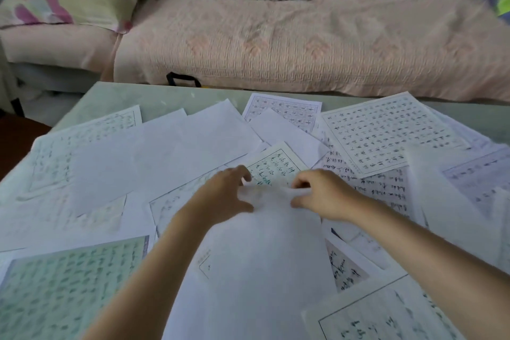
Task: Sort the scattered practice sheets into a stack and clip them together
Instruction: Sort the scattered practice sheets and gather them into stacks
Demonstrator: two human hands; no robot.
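Left hand (226,196) and right hand (323,196) pinch one sheet (262,243).

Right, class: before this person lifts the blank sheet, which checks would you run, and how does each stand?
1. Right hand grips the blank sheet at its far edge: ok.
2. Left hand grips it too: cannot tell, blurred.
3. No other sheet lies on it: ok.
4. Other sheets stacked: not ok, scattered over the table.
5. Clip in sight: cannot tell; black object beyond the table unclear.

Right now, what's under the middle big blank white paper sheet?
Under the big blank white paper sheet peek a pinkish handwritten sheet and a gridded sheet; the rest is hidden.
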